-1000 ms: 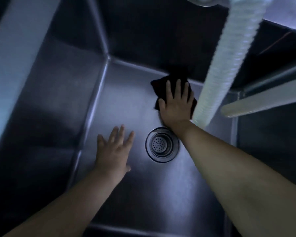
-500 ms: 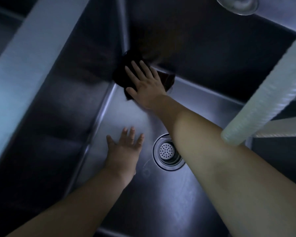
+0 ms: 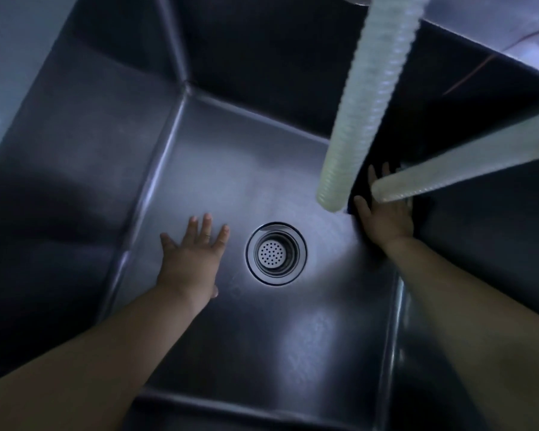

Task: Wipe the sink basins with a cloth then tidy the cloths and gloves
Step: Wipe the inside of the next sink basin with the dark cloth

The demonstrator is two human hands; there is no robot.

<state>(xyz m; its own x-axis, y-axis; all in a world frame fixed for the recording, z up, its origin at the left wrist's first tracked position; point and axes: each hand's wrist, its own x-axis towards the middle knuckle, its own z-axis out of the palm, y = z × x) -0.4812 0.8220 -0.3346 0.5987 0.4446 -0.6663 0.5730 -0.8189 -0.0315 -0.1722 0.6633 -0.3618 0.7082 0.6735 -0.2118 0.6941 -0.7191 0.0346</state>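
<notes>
The right hand point(image 3: 386, 217) is pressing a dark cloth point(image 3: 360, 188) flat against the far right corner of the sink point(image 3: 218, 169), fingers straight and spread over it rather than curled round it. The left hand point(image 3: 193, 259) is lying released on the sink floor left of the drain point(image 3: 276, 253), palm down, fingers spread, holding nothing and seemingly bracing the body.

To wipe this corner well, the palm probably needs to be keeping even pressure and pushing the cloth right into the seam where floor meets wall, then up the right wall, with overlapping strokes. Two ribbed hoses point(image 3: 364, 104) are hanging above that hand and hiding part of it, so the arm should be working under them without knocking them.

The cloth is looking very dark, almost black, and bunched; most of it is hidden by the hand and hoses. The steel is showing a dull sheen around the drain.
</notes>
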